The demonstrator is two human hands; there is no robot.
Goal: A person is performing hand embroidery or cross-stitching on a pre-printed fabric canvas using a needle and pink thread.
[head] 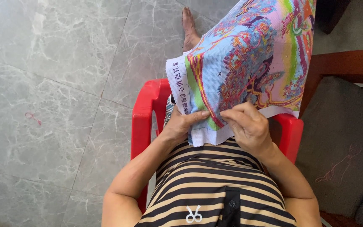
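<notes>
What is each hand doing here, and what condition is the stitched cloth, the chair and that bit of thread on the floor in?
Left hand: grips the cloth's near edge, thumb on top.
Right hand: fingertips pinched on the cloth's stitched face.
Cross-stitch cloth: draped over the lap, mostly stitched in colour, white border bare.
Red plastic chair: occupied.
Pink thread: lying loose on the floor tiles.

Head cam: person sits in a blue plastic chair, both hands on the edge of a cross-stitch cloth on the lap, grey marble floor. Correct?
Not quite: the plastic chair is red, not blue, as the head view shows. The rest holds: the left hand and right hand both grip the near edge of the cross-stitch cloth over the grey marble floor.
</notes>
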